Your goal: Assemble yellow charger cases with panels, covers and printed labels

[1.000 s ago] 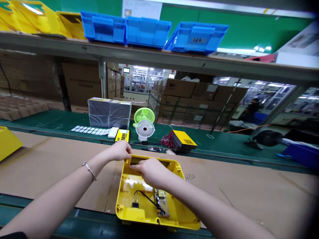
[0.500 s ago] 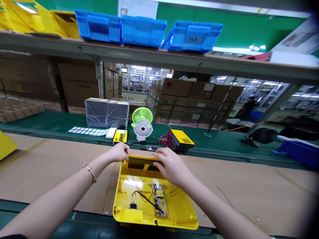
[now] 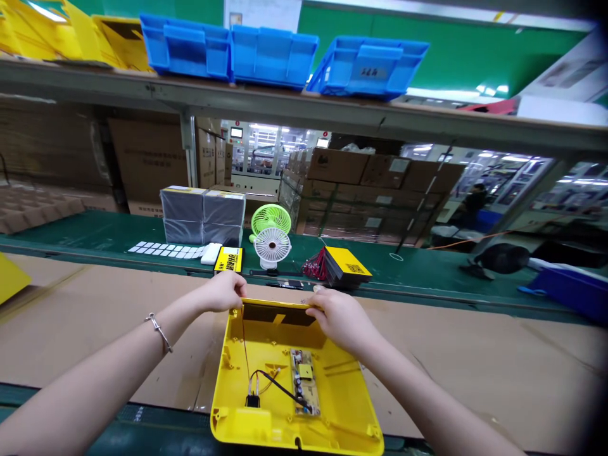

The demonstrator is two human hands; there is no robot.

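An open yellow plastic housing (image 3: 266, 351) lies in front of me with its hollow side up. Inside it sit a circuit board (image 3: 305, 380) and a black power socket (image 3: 253, 400), joined by black wire. A thin red wire (image 3: 245, 342) runs up the left inner wall to the far left corner. My left hand (image 3: 227, 291) is closed on that corner, fingertips partly hidden. My right hand (image 3: 339, 318) pinches the far rim further right, thumb inside. Between the hands, a dark panel (image 3: 256, 315) lines the inside of the far wall.
Cardboard (image 3: 475, 367) covers the bench around the housing. Beyond it stand a small white fan (image 3: 272, 246), a stack of yellow-topped dark panels (image 3: 346, 266) and wrapped grey stacks (image 3: 184, 215). Blue bins (image 3: 275, 57) line the shelf above.
The housing's near edge has come lower and closer to me. My right hand has shifted right, and its spread fingers have closed on the rim. My left hand stays at the corner.
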